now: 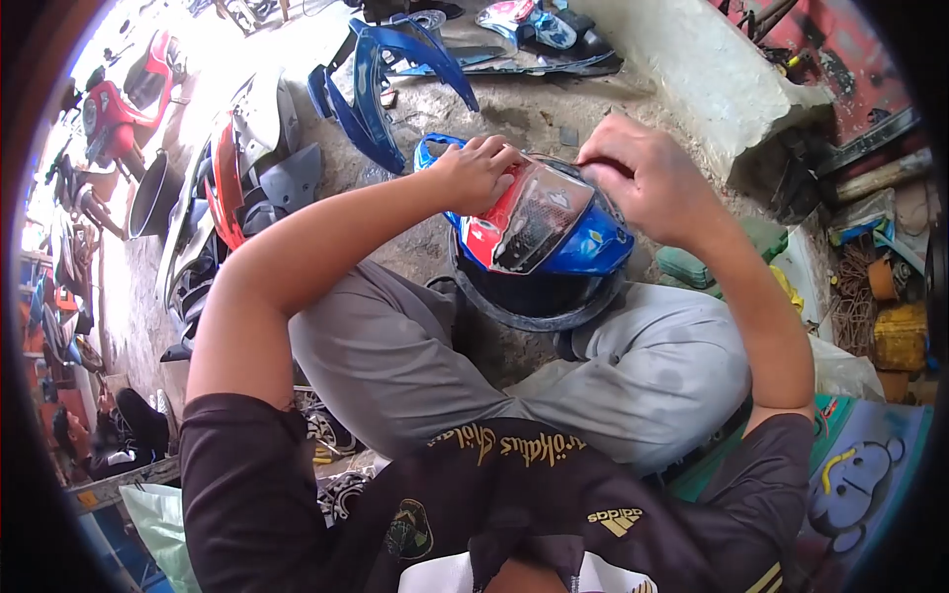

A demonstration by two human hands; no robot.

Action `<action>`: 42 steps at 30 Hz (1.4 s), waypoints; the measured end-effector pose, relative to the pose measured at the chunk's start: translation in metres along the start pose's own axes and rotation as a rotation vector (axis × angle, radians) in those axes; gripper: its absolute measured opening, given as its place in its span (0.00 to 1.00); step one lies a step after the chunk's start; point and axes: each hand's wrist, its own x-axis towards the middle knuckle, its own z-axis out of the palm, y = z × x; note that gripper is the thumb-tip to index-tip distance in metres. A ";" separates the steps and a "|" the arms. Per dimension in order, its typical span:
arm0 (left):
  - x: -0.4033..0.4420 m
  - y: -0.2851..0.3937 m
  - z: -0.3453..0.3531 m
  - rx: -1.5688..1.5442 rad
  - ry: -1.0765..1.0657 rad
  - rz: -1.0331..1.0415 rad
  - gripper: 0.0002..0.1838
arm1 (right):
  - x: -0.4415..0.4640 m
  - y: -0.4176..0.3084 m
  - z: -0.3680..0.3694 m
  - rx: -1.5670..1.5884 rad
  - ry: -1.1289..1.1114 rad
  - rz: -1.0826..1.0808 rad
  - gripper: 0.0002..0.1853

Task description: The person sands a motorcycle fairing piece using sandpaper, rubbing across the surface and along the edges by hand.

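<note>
Left fingers [486,148] bent atop the red-blue panel [542,215] — right fingers [613,140] curled near its edge — both grips hard to tell

- Floor [519,111]: rough, grey-brown and stained; paler, nearly bleached by glare toward the left.
- Low whitish masonry block [682,74] ran along the upper right, its end chipped.
- Beyond it stood a red surface [840,54], blotched with dark patches.
- Light was strongest at upper left, daylight-like; source unclear.
- Right edge held clutter, including a bundle of rusty-looking wire [852,287].
- Lower right: cartoon-printed sheet [890,425], green and blue-grey.
</note>
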 end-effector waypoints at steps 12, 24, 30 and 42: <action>-0.014 0.056 -0.010 0.034 -0.006 -0.464 0.39 | -0.004 0.005 -0.009 0.083 -0.144 0.072 0.08; -0.024 0.024 0.006 -0.231 0.259 -0.441 0.32 | 0.019 0.014 0.023 -0.003 -0.198 0.273 0.08; -0.033 0.063 0.018 -0.222 0.365 -0.599 0.27 | -0.016 0.025 0.117 0.057 0.211 0.558 0.10; -0.044 0.082 0.029 -0.246 0.491 -0.592 0.29 | -0.021 0.018 0.165 -0.176 0.198 0.380 0.13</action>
